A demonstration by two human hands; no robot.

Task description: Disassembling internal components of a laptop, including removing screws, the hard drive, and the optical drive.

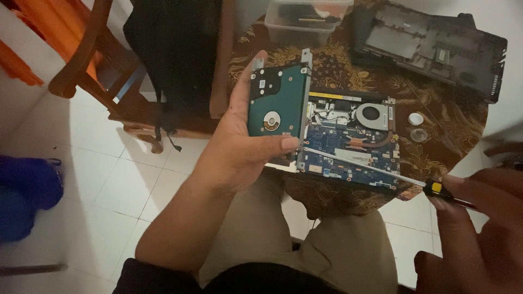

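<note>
A blue bundle (24,190) lies on the tiled floor (109,185) at far left, and a wooden chair (95,65) with a black bag (174,49) hung on it stands beside the desk's (452,125) left edge. The left hand (239,136) holds a hard drive (279,100) upright above the desk's near left edge, its grip closed around it: thumb on the lower right corner, fingers behind. The drive's green circuit side faces the camera, with a metal bracket along its right side. Just right of it an open laptop base (351,139) lies on the desk's patterned cloth, showing its blue board and round fan (372,114). A clear plastic box (305,19) sits at the far edge, a black laptop cover (436,46) at the far right corner, and two small round caps (417,126) near the right edge. The right hand (479,218), off the near right edge, is closed on a screwdriver (381,170) whose tip touches the drive's lower right corner
</note>
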